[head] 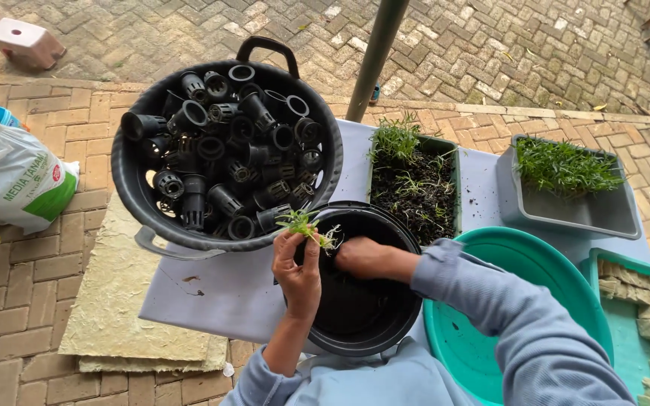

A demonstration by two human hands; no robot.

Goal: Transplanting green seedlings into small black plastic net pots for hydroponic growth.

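A small seedling [304, 224] with green leaves and pale roots is pinched between the fingertips of the left hand [299, 272], which is raised above the rim of a black bucket [362, 319]. The right hand [360, 256] is set just beside it, over the bucket's mouth, fingers curled toward the roots; whether anything is gripped by it cannot be told, since the fingertips are hidden. Both arms are covered by light blue sleeves.

Behind the hands, a large black tub [133, 180] filled with black net pots [227, 162] is rested partly on the table [220, 289], which is spread with a pale cloth. To the right of the tub, a green tray [456, 177] of dark soil with a few sprouts is seen, and further right a grey tray [565, 214] thick with green seedlings. A teal basin [475, 353] is placed beside the bucket on the right, with a teal crate [629, 263] of pale cubes at the edge. A white bag [9, 180] is lying on the brick floor at the left.
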